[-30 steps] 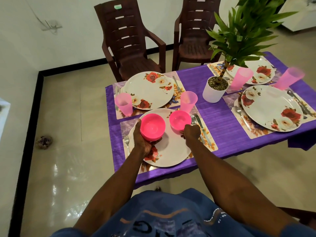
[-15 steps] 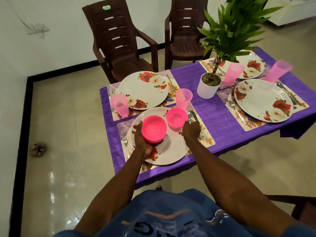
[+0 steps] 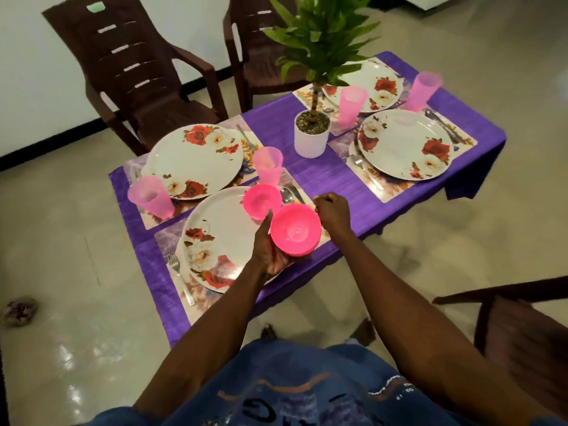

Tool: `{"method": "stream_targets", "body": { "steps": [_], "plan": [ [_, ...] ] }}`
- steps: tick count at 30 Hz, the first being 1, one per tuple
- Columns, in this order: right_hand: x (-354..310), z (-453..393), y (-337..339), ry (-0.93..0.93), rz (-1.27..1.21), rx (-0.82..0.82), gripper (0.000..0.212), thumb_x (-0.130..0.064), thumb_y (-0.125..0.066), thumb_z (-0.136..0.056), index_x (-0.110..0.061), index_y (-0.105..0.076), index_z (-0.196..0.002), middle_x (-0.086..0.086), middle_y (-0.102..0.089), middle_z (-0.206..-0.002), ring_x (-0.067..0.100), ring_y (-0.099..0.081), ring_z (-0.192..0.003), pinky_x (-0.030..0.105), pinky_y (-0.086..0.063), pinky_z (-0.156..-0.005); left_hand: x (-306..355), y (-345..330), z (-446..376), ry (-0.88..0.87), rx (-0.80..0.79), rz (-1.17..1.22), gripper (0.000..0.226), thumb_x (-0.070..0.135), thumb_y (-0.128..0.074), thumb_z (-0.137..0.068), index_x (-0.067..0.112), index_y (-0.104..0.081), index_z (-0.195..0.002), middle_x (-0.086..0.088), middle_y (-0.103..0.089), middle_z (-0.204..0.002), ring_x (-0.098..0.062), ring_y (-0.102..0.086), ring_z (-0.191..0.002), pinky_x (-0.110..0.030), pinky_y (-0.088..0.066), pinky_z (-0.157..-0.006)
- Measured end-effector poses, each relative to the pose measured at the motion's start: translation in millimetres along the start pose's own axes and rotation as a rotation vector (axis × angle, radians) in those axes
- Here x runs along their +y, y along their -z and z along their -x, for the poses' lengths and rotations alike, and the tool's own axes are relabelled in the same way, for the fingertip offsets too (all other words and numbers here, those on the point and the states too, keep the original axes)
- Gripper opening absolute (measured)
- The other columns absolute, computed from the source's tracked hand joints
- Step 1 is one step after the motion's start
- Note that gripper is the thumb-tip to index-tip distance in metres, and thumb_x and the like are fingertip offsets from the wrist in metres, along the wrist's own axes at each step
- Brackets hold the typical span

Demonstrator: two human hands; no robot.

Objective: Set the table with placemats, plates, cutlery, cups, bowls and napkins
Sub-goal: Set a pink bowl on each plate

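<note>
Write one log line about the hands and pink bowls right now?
left hand: holds pink bowl | right hand: curled, holds nothing | second bowl: on near plate

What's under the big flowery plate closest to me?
A purple-and-white placemat lies under the nearest plate, with a fork on its bare left part. The plate covers the placemat's middle, so its picture there cannot be seen.
</note>
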State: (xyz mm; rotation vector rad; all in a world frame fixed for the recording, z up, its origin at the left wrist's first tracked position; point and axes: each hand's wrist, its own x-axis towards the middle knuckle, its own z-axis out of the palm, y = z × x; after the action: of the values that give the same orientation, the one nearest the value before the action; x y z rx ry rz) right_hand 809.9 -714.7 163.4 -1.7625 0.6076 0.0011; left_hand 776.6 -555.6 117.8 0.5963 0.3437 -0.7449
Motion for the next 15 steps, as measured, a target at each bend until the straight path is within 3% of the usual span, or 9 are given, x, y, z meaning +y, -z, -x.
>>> {"method": "stream_targets", "body": {
  "steps": [5, 12, 15],
  "plan": [
    [10, -35, 69, -0.013, -0.056, 0.041, 0.029, -0.028, -0.057, -0.095, -0.01, -0.059, -0.071, 0.004, -0.057, -0.063, 0.016, -0.049, -0.051, 0.027, -0.039, -0.048, -24, -53, -47, -0.024, 0.093, -0.106, 0.082, 0.063, -0.064, -0.079, 0.017, -0.044, -0.145, -0.023, -0.045, -0.147, -0.05, -0.045, -0.129, -0.075, -0.029, -0.102],
    [26, -89, 194, 0.13, 0.02, 0.013, 0.039, -0.041, -0.068, -0.087, -0.012, -0.049, -0.069, 0.002, -0.05, -0.063, 0.016, -0.048, -0.061, 0.031, -0.039, -0.057, -90, -151, -138, -0.077, 0.189, -0.153, 0.075, 0.07, -0.057, -0.081, 0.021, -0.054, -0.137, -0.02, -0.058, -0.135, -0.048, -0.054, -0.121, -0.062, -0.05, -0.087],
    [36, -111, 244, 0.124, 0.067, 0.031, 0.033, -0.027, -0.076, -0.081, -0.004, -0.053, -0.076, 0.006, -0.054, -0.07, 0.017, -0.05, -0.067, 0.032, -0.039, -0.062, -121, -192, -167, -0.085, 0.241, -0.189, 0.066, 0.066, -0.055, -0.081, 0.022, -0.059, -0.13, -0.016, -0.064, -0.125, -0.043, -0.061, -0.109, -0.047, -0.055, -0.073]
  ]
}}
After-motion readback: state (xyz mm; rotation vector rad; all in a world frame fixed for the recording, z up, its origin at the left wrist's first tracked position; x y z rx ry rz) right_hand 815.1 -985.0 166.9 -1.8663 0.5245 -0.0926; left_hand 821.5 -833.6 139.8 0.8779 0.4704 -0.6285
